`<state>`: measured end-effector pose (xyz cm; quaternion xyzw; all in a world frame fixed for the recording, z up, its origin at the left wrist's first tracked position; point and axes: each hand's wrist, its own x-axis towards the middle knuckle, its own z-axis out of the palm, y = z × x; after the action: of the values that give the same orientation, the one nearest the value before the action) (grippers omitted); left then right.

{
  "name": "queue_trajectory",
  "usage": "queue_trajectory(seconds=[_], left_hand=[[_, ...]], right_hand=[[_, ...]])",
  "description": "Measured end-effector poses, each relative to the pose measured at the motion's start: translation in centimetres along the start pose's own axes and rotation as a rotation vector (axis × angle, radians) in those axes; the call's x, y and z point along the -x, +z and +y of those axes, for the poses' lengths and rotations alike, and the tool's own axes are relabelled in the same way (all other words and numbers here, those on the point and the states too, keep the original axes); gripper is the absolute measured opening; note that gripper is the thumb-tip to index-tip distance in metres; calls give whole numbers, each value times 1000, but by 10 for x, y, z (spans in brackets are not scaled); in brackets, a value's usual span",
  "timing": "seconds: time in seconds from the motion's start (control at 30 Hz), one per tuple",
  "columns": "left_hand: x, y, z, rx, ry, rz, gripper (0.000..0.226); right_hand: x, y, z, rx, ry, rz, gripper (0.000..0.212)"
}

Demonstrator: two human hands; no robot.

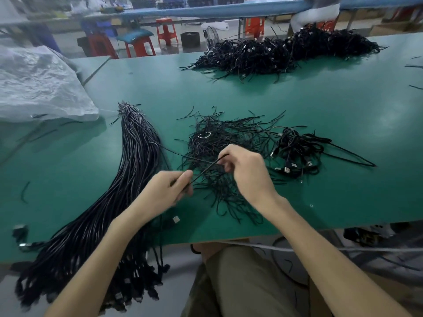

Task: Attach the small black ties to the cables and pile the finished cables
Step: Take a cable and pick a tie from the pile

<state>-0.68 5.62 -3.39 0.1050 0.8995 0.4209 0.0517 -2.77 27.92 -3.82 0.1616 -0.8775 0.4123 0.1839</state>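
My left hand [170, 191] and my right hand [246, 171] hold one thin black cable [207, 167] between them above the green table [320, 106]. The left pinches its lower end, and the right pinches it higher up. Under my hands lies a loose heap of small black ties [219, 143]. A thick bundle of straight black cables [135, 170] runs from mid-table down over the front edge at left. A small pile of coiled cables with USB plugs [297, 152] lies right of my right hand.
A large heap of black cables [281, 51] sits at the table's far side. A crumpled clear plastic bag [39, 83] covers the far left. Red stools [167, 30] stand beyond the table. A loose tie [24, 192] lies at left.
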Motion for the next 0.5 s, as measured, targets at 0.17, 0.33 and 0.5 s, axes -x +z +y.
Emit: queue_trajectory(seconds=[0.17,0.33,0.5], left_hand=[[14,-11,-19,177,29,16,51],[17,-15,-20,33,48,-54,41],[17,-19,-21,374,-27,110,39]], right_hand=[[-9,1,17,26,46,167,27],[-16,2,22,-185,162,315,31],[-16,-13,27,-178,292,258,32]])
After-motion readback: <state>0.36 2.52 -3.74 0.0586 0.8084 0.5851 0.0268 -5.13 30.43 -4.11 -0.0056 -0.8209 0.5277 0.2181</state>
